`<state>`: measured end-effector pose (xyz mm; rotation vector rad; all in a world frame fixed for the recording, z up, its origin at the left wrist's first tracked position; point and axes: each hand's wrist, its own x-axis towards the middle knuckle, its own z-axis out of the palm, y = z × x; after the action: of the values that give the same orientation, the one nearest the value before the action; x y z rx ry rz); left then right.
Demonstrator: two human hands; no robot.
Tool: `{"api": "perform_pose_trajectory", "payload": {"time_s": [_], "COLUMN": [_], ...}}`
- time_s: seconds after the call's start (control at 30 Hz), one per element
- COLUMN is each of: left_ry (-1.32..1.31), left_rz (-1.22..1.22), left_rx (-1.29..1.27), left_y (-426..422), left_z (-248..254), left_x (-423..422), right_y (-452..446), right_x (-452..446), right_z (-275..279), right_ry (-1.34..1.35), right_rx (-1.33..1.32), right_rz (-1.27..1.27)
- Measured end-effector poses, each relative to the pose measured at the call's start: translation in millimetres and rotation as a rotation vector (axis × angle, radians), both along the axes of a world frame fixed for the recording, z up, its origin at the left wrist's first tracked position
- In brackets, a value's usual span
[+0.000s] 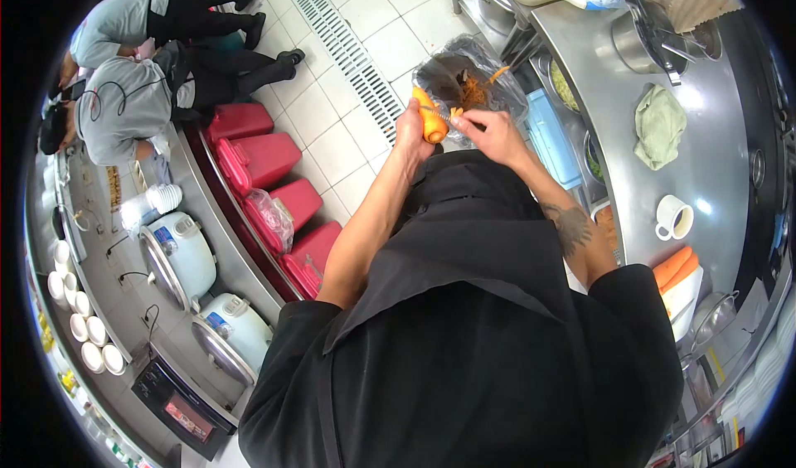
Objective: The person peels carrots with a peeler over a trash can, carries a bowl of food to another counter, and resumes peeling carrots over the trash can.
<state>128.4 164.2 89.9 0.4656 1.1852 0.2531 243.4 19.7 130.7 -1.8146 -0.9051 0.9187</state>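
My left hand [409, 128] is closed around an orange carrot [434, 126], held over the near edge of a bin. In my right hand [495, 134] is a peeler [445, 117], its blade close against the carrot's side; the fingers hide most of its handle. Below both hands, the bin lined with a clear plastic bag [506, 95] holds orange peelings [473, 92].
To the right, a steel counter [618, 145] bears a green cloth [661, 126], a white mug [674, 218] and more carrots [676, 269]. Red bins [269, 161] and rice cookers [182, 257] line the left. Two people [124, 107] stand at the far left.
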Motion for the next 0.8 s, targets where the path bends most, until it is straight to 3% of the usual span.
{"api": "perform_pose_trajectory", "payload": {"time_s": [0.37, 0.5, 0.63, 0.8], "left_ry": [-0.057, -0.076, -0.073, -0.071], "left_rz": [0.016, -0.021, -0.21, -0.179], "left_rx": [0.005, 0.007, -0.079, -0.148], "left_y": [-5, -8, -34, -30], "left_z": [10, 16, 36, 13], "left_x": [12, 6, -2, -22], "right_y": [-15, -8, 3, 21], "right_x": [1, 1, 6, 1], "right_z": [16, -7, -59, -92], "right_ry": [-0.052, 0.047, 0.181, 0.256], "right_rx": [0.122, 0.039, -0.06, -0.069], "right_rz": [0.005, 0.009, -0.053, 0.052]}}
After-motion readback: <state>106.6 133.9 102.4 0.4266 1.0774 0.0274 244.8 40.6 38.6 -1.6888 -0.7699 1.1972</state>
